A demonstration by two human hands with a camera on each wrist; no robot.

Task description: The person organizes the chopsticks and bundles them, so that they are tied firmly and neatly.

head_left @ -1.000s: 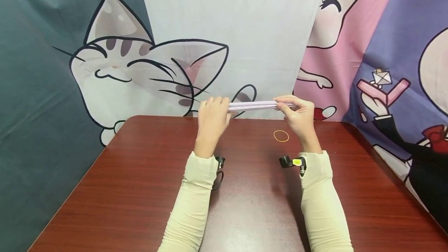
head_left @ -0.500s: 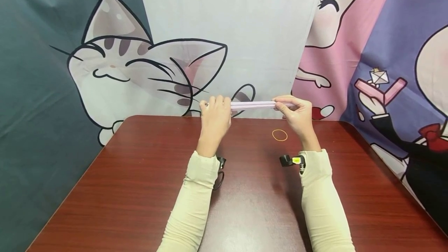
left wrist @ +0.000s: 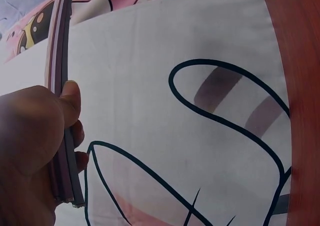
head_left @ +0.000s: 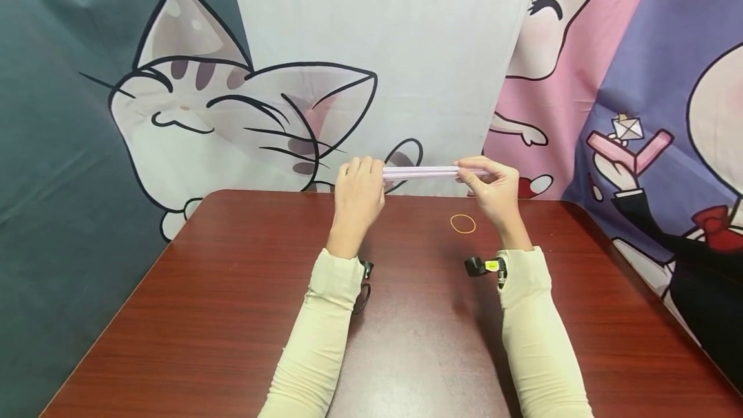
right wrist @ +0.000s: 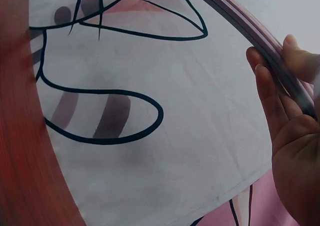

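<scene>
A bundle of long, thin, pale lilac sticks point(head_left: 420, 173) is held level above the far edge of the table. My left hand point(head_left: 356, 195) grips its left end, with the fingers wrapped over it. At the other end, my right hand point(head_left: 496, 192) pinches the bundle between thumb and fingers. The left wrist view shows the sticks point(left wrist: 59, 50) lying side by side, their ends sticking out below the hand. Seen from the right wrist, the bundle point(right wrist: 240, 23) looks slightly bowed. What the sticks are made of, I cannot tell.
A thin yellow ring like a rubber band point(head_left: 464, 233) lies on the brown wooden table point(head_left: 232, 315), near its far edge and below the right hand. Behind the table hangs a printed cloth point(head_left: 441, 50) with cartoon figures.
My left hand has shifted slightly to the right along with its end of the bundle. The sticks look closer together than a second ago. The right hand has hardly moved.
</scene>
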